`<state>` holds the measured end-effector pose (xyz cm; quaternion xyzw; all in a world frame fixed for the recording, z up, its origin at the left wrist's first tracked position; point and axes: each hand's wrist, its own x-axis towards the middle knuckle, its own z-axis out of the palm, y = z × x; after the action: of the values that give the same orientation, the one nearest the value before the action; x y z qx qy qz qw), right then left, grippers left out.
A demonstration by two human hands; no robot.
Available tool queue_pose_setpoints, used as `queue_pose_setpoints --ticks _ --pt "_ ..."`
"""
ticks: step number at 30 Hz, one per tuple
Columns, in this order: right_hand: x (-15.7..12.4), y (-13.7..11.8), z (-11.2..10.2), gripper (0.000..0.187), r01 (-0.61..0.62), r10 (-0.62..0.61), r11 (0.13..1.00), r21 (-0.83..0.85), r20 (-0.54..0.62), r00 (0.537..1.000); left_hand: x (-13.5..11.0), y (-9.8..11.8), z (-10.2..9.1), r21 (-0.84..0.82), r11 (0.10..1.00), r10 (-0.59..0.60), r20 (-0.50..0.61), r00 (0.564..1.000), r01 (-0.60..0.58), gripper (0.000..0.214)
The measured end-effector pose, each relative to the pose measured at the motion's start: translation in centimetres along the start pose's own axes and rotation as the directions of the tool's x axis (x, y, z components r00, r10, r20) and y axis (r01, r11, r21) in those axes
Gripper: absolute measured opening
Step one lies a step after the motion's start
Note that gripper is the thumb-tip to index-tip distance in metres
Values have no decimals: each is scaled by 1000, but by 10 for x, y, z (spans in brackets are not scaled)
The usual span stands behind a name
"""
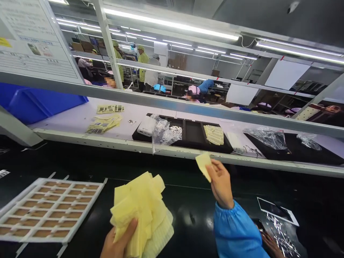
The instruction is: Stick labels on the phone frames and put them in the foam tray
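My left hand (118, 240) is at the bottom edge, fingers closed on a loose stack of pale yellow sheets (142, 208) fanned out above the dark work surface (188, 193). My right hand (220, 184), in a blue sleeve (236, 233), is raised to the right of the stack. It pinches a single small yellow sheet (203, 163) near the front rail of the shelf (161, 150). A white sheet of brown rectangular stickers (48, 209) lies flat to the left of the stack.
On the shelf behind lie a black tray (190, 138) with a white box (146, 126), crinkled clear bags (163, 134) and yellow label sheets (103, 123). A blue bin (32, 102) stands far left. Another hand (272, 245) and foil scraps (282, 236) show bottom right. People work in the background.
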<state>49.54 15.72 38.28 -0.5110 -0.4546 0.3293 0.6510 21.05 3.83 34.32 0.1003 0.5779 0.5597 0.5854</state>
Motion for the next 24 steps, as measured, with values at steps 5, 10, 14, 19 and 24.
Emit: queue_pose_setpoints --ticks 5,10,14,19,24 --pt "-100 13 0 38 -432 441 862 264 26 897 8 -26 -4 192 980 31 108 994 -52 62" --pt "-181 25 2 28 -524 537 798 297 45 842 14 -52 -5 464 864 140 147 979 -194 61" --pt "-215 41 20 26 -519 522 829 208 43 852 2 -68 6 534 793 178 258 950 -294 53" --pt "-226 52 36 63 -421 474 874 241 -241 847 -8 -86 23 599 715 104 419 902 -361 42" --pt "-235 66 23 85 -488 602 766 419 -200 773 -7 -99 26 606 706 -14 531 848 -368 44"
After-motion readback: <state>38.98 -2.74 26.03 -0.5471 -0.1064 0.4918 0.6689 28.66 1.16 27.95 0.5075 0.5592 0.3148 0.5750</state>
